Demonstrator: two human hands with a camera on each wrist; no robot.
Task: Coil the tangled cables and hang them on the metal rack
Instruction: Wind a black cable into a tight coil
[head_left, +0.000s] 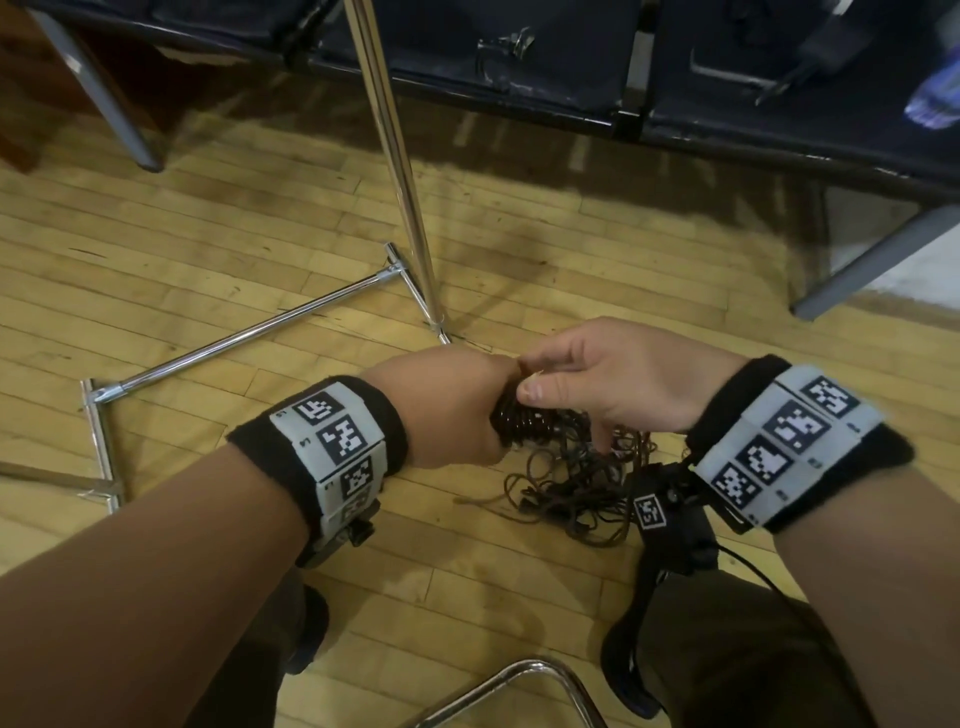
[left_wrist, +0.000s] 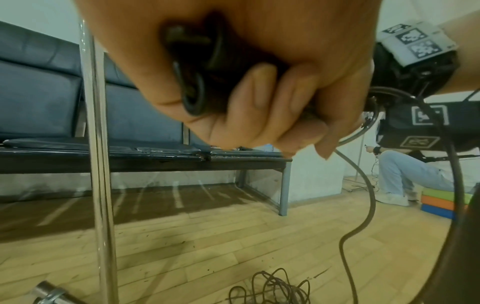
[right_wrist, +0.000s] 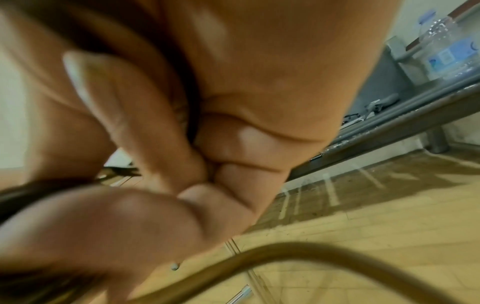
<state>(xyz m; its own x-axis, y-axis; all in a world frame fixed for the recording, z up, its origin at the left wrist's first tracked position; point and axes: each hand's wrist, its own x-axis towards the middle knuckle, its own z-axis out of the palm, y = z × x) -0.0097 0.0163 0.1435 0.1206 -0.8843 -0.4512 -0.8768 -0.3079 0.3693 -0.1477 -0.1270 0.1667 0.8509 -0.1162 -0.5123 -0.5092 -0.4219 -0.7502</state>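
Note:
My left hand (head_left: 452, 410) grips a tight bundle of dark cable coils (head_left: 524, 423), and the left wrist view shows its fingers (left_wrist: 262, 98) curled round the black loops (left_wrist: 197, 82). My right hand (head_left: 587, 384) meets it from the right, thumb and forefinger pinching the cable at the top of the bundle. Below both hands a tangled heap of thin dark cable (head_left: 576, 493) lies on the wooden floor. The chrome metal rack (head_left: 405, 197) stands just beyond the hands, its upright pole rising past them and its base bars (head_left: 244, 335) on the floor to the left.
A row of dark blue bench seats (head_left: 545, 67) runs along the back, with grey legs (head_left: 872, 265) at the right. A chrome chair frame (head_left: 524, 675) curves near my knees. Another person (left_wrist: 405, 174) sits far right in the left wrist view. A water bottle (right_wrist: 451, 53) lies on the bench.

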